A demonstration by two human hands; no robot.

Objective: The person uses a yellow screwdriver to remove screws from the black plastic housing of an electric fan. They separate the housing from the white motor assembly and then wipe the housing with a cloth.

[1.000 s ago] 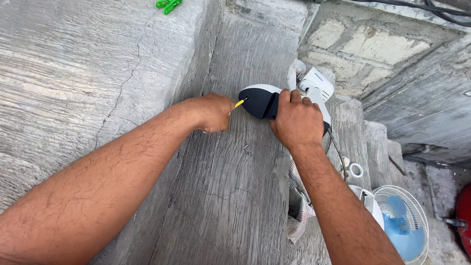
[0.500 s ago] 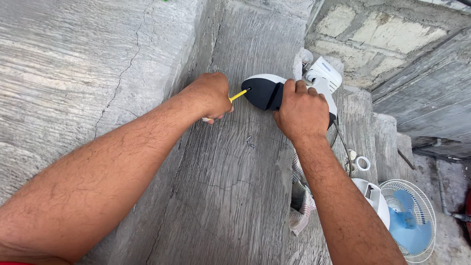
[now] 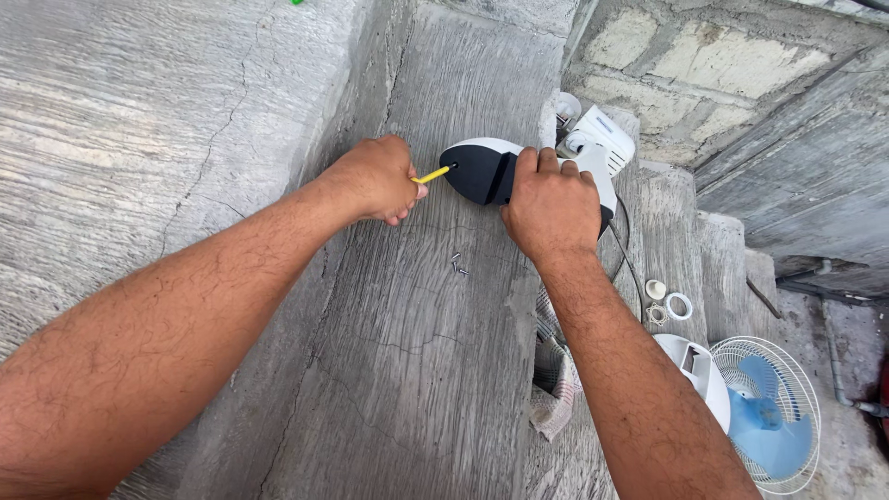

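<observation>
Left hand [image 3: 375,178] clenched around a yellow screwdriver [image 3: 431,174], tip at a hole in the black-and-white fan base [image 3: 482,171] lying on the concrete ledge [image 3: 417,352]. Right hand [image 3: 551,204] gripping the base from above, pressing it against the ledge. Loose screws [image 3: 457,267] just below the base; blue fan [image 3: 764,412], white rings [image 3: 669,301] lower right

Left hand [image 3: 375,179] fisted, right hand [image 3: 551,206] clasping
</observation>
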